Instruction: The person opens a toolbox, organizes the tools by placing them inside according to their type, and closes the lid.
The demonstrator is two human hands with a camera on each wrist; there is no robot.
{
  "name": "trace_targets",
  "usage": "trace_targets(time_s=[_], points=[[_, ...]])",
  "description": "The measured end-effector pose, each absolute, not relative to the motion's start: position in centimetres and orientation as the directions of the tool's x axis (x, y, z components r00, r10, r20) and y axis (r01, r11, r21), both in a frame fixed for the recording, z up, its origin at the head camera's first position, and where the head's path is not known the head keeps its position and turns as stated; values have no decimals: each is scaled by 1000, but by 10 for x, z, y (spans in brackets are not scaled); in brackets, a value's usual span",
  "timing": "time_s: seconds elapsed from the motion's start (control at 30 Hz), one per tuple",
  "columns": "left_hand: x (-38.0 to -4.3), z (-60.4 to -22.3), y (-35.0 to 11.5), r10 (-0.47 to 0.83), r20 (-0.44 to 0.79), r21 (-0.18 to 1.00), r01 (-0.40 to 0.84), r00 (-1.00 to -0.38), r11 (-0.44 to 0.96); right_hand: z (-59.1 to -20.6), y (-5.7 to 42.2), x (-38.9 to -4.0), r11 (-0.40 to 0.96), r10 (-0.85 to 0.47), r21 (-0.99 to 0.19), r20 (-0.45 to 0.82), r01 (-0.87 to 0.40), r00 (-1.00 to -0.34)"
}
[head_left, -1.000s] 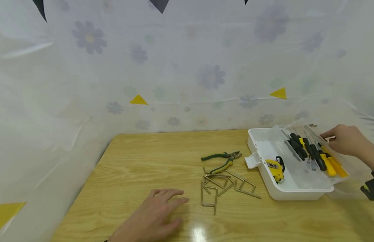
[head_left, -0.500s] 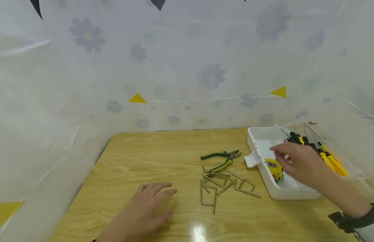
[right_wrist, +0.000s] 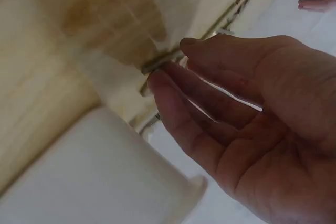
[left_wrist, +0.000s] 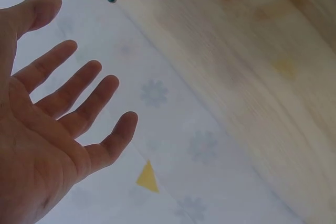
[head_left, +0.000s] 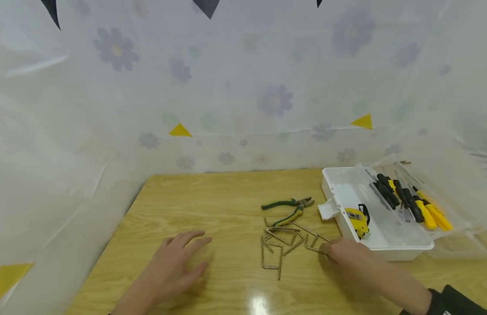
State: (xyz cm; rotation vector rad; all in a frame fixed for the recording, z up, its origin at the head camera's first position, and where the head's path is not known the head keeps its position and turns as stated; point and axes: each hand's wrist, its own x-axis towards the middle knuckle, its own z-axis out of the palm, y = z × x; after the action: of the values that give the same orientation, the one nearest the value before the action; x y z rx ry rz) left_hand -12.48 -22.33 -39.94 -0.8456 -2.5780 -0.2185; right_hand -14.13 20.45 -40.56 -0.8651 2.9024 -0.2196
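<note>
My right hand [head_left: 351, 258] is at the right edge of a loose pile of brass-coloured L-shaped hex keys [head_left: 280, 245]. In the right wrist view its thumb and fingers pinch the end of one hex key [right_wrist: 163, 61], which lies low against the table. My left hand [head_left: 172, 262] is held over the table left of the pile, fingers spread and holding nothing; the left wrist view shows its bare palm [left_wrist: 37, 156]. Pliers [head_left: 292, 212] with green and yellow handles lie with their jaws apart just behind the hex keys.
A white toolbox [head_left: 379, 255] stands open at the right, its clear lid [head_left: 464, 218] folded outward. Inside are a yellow tape measure [head_left: 357, 222] and several black and yellow screwdrivers [head_left: 405, 199]. A flower-patterned sheet [head_left: 227, 87] hangs behind the wooden table [head_left: 180, 201].
My right hand has moved from the toolbox's far right side, across the box, down to the hex keys, and now pinches one. The left hand has drifted left, away from the pile.
</note>
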Motion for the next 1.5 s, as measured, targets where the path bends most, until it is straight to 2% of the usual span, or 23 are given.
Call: trace_targets(time_s=[0.23,0.47,0.53,0.67,0.77,0.87,1.0,1.1,1.17,1.2,1.27,1.37,1.43,1.5], points=[[-123,-404,-224,537,470,9,612,-700,791,-413,196,-131,845,-510,-219,-54,-488,-858],[-122,-404,-222,543,469,-1,614,-697,789,-417,193,-128,850,-505,-174,0,-497,-863],[-121,-404,-221,546,466,3,618,-696,786,-418,194,-127,839,-507,-215,25,-500,-861],[-119,-404,-221,547,450,13,618,-706,786,-414,194,-128,767,-503,-394,119,-506,-856],[-119,-404,-221,545,443,9,611,-712,792,-410,193,-127,674,-505,-475,263,-566,-822],[-120,-404,-220,543,441,5,607,-714,795,-409,189,-125,631,-454,-466,426,-620,-782],[-120,-403,-219,543,442,9,609,-714,793,-414,189,-125,642,-369,-391,596,-659,-713],[-119,-404,-219,544,444,13,612,-712,791,-419,194,-127,649,-405,-275,665,-710,-628],[-119,-405,-219,544,446,14,613,-711,790,-422,198,-127,643,-454,-223,660,-733,-599],[-118,-406,-219,543,446,15,612,-712,791,-422,200,-127,639,-479,-224,632,-736,-609],[-118,-407,-220,540,445,15,609,-714,793,-420,203,-126,648,-512,-291,518,-704,-685],[-118,-408,-220,538,447,15,607,-715,794,-415,207,-123,687,-532,-410,280,-600,-799],[-118,-408,-221,537,450,14,607,-713,794,-413,208,-123,705,-545,-438,167,-558,-821],[-118,-409,-221,537,453,13,607,-712,794,-414,208,-122,696,-576,-429,146,-576,-804]])
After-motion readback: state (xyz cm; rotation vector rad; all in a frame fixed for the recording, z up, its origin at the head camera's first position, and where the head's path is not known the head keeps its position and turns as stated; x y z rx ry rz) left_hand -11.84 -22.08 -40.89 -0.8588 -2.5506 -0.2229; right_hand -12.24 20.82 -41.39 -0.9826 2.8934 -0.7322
